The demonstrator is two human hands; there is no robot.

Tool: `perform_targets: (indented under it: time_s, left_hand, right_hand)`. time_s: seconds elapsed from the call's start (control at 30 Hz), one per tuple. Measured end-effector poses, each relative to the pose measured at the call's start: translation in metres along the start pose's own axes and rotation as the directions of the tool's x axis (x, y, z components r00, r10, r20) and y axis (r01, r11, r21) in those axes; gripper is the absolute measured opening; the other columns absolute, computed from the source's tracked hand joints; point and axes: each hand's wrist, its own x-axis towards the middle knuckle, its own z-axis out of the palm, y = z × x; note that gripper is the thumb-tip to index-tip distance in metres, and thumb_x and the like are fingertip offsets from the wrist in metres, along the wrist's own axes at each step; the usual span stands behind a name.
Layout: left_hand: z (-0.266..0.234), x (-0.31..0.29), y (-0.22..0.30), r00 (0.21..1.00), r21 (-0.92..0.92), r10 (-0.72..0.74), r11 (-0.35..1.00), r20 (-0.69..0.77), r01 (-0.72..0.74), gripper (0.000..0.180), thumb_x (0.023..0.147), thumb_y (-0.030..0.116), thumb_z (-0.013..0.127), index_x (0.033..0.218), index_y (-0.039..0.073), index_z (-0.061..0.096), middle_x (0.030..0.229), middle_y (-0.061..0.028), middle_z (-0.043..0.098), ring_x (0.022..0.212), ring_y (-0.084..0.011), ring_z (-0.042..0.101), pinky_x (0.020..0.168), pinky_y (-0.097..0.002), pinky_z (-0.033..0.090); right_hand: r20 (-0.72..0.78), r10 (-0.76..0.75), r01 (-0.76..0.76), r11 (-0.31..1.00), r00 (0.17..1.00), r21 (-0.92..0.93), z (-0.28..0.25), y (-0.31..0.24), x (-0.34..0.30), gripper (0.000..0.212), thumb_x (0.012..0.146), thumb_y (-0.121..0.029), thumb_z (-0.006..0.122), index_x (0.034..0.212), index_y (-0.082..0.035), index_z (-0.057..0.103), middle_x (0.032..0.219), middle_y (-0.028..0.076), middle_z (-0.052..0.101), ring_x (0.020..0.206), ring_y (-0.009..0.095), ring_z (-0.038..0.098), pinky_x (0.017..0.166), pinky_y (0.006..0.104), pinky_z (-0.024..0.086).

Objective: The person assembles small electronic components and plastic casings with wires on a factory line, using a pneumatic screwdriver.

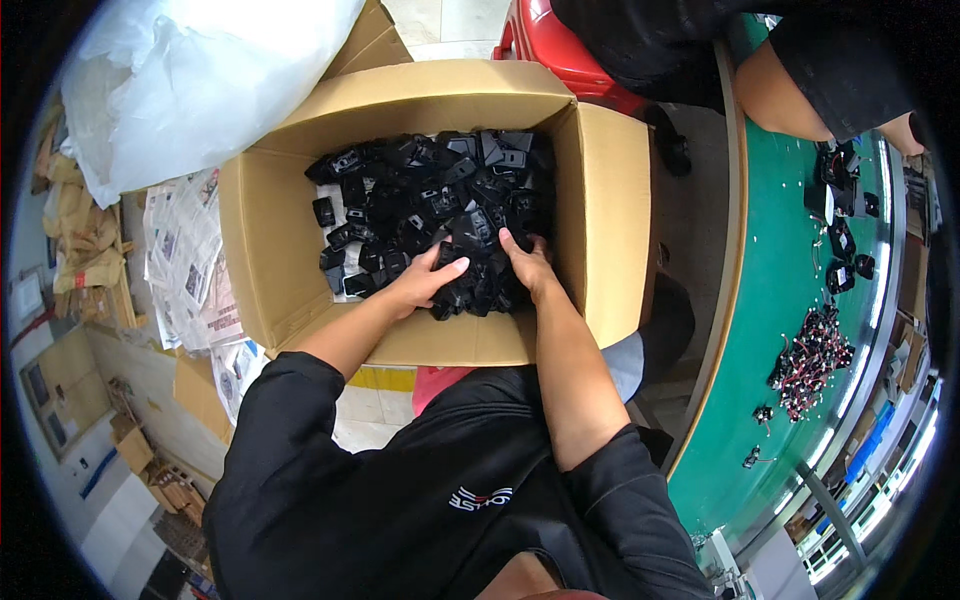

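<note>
A large open cardboard box (245, 270) is in front of me, with a thick heap of small black plastic parts (400, 190) in it. Both my arms reach down inside. At the near side of the heap, my left hand (425, 282) curves around a clump of the parts (475, 285), its thumb on top and its other fingers mostly hidden. From the other side, my right hand (527, 262) grips the same clump, thumb pointing forward and fingertips out of sight among the black pieces.
A translucent plastic bag (200, 90) bulges over the box's far left corner, above printed newspaper sheets (190, 265). On the right, a green workbench (720, 440) carries a pile of small wired components (810, 362) and black parts. Another person's arm (785, 90) rests by the bench, near a red stool (560, 45).
</note>
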Motion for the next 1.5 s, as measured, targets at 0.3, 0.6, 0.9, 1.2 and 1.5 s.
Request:
perform_targets:
  time_s: [0.3,0.6,0.9,1.2,1.5]
  left_hand:
    - [0.014,0.051,-0.034,0.985,-0.011,0.109,0.994,-0.131,-0.111,0.081,0.09,0.056,0.073,0.151,0.008,0.05,0.138,-0.0188,0.062,0.128,-0.0241,0.057,0.11,-0.0375,0.043]
    - [0.017,0.058,-0.019,0.981,-0.143,-0.146,0.982,-0.125,0.127,0.091,0.087,0.067,0.07,0.152,0.011,0.041,0.145,-0.0146,0.057,0.128,-0.0305,0.058,0.109,-0.0469,0.043]
    - [0.051,0.058,0.007,0.934,-0.244,-0.295,0.939,-0.202,0.243,0.117,0.077,0.086,0.062,0.161,0.013,0.028,0.166,-0.0211,0.027,0.153,-0.0491,0.02,0.107,-0.0845,0.008]
    - [0.053,0.066,-0.017,0.936,-0.476,-0.006,0.862,-0.351,-0.173,0.068,0.088,0.047,0.079,0.136,0.005,0.055,0.129,-0.0122,0.063,0.121,-0.0273,0.059,0.097,-0.0477,0.052]
    - [0.078,-0.01,0.015,0.807,-0.419,0.198,0.772,-0.556,-0.478,0.039,0.092,0.025,0.079,0.121,0.004,0.063,0.113,-0.0058,0.069,0.101,-0.014,0.064,0.09,-0.0295,0.05]
  right_hand:
    - [0.073,0.118,-0.124,0.989,0.99,0.084,-0.004,0.01,0.015,0.109,0.084,-0.084,0.055,0.163,-0.019,0.018,0.163,0.023,0.033,0.149,0.044,0.034,0.112,0.0689,0.032]
    - [0.118,0.063,-0.063,0.998,0.991,-0.001,0.012,0.011,0.009,0.114,0.084,-0.08,0.06,0.166,-0.017,0.013,0.159,0.024,0.04,0.149,0.038,0.035,0.121,0.0448,0.03]
    - [0.053,0.114,-0.117,0.992,0.992,0.047,0.014,-0.002,-0.006,0.099,0.09,-0.082,0.047,0.163,-0.02,0.025,0.157,0.023,0.044,0.145,0.039,0.042,0.118,0.0464,0.035]
    - [0.082,0.009,-0.032,0.955,0.997,0.294,0.028,0.009,-0.012,0.079,0.095,-0.071,0.047,0.155,-0.02,0.045,0.161,0.03,0.027,0.149,0.043,0.033,0.12,0.047,0.033]
    - [-0.185,-0.215,0.263,0.917,0.959,0.3,0.039,-0.013,-0.087,0.044,0.101,-0.043,0.056,0.134,-0.016,0.066,0.144,0.029,0.042,0.135,0.043,0.047,0.116,0.0424,0.037]
